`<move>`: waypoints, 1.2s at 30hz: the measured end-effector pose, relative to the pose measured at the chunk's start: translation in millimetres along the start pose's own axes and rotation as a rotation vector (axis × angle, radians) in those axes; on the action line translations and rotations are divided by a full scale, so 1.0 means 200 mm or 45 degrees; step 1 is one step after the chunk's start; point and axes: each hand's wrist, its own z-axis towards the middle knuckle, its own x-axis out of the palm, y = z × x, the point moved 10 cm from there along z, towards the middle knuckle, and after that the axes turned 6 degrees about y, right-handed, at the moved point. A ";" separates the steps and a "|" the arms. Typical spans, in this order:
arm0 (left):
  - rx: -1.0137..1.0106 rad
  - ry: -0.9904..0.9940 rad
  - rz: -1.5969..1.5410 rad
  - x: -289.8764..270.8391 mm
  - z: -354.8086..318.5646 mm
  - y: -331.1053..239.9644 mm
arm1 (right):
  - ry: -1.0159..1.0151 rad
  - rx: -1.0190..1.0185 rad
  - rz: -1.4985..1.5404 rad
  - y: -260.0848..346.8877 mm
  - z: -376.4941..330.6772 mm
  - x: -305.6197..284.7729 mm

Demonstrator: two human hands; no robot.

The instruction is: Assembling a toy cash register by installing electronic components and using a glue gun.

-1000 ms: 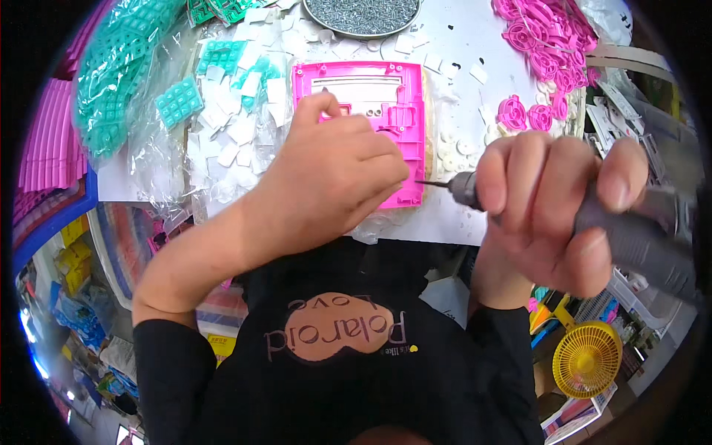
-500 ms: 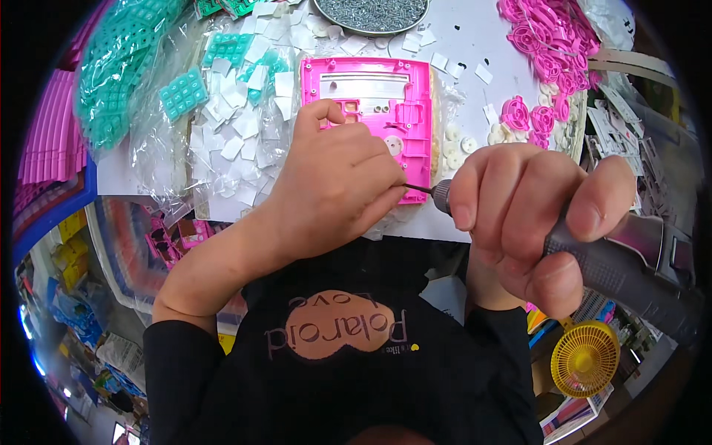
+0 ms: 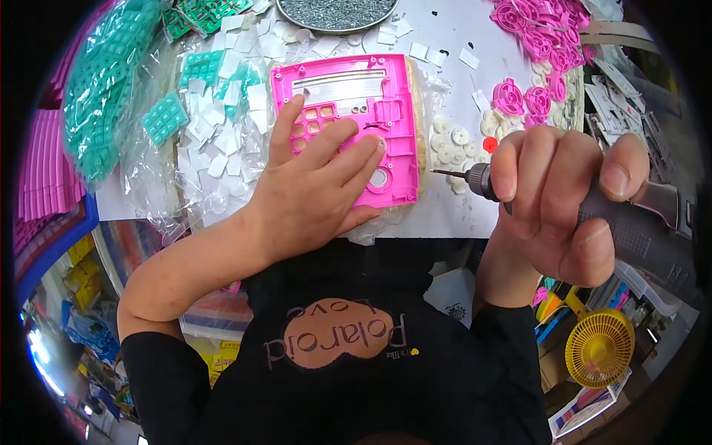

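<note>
A pink plastic calculator shell (image 3: 356, 96) lies flat on the white table (image 3: 445, 44), its key holes and a white window strip showing. My left hand (image 3: 315, 196) rests flat on the shell's lower left part, fingers spread over the key holes. My right hand (image 3: 564, 204) grips a grey electric screwdriver (image 3: 638, 222) held sideways, its thin bit (image 3: 452, 173) pointing left, just right of the shell's lower right corner and apart from it.
A round tray of small screws (image 3: 337, 11) stands at the back. Bags of teal keypads (image 3: 104, 96) and white squares (image 3: 215, 141) lie left. Pink round parts (image 3: 541, 37) and white discs (image 3: 452, 141) lie right. A yellow fan (image 3: 599, 347) sits below right.
My right hand has drawn the screwdriver back to the right, away from the shell's edge. My left hand has opened flat over the shell, which shows more now.
</note>
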 end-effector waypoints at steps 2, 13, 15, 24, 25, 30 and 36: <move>-0.045 0.002 0.026 0.00 0.00 -0.01 | 0.018 0.011 0.004 0.00 0.00 -0.01; -0.087 0.081 -0.082 -0.05 0.10 0.03 | 0.043 0.023 -0.044 0.01 -0.01 -0.04; -0.060 0.112 -0.079 -0.05 0.11 0.04 | 0.052 0.017 -0.028 0.01 -0.01 -0.05; 0.067 -0.104 0.113 -0.01 0.05 -0.07 | -0.153 -0.054 0.040 -0.08 -0.01 -0.02; 0.080 -0.062 0.102 -0.01 0.05 -0.07 | -0.181 -0.051 0.028 -0.09 -0.01 -0.01; 0.070 0.146 0.010 0.00 0.07 -0.03 | -0.202 -0.064 -0.082 -0.15 0.01 0.00; 0.036 -0.298 -0.442 -0.20 -0.01 0.14 | -0.313 -0.165 0.093 -0.30 -0.02 0.02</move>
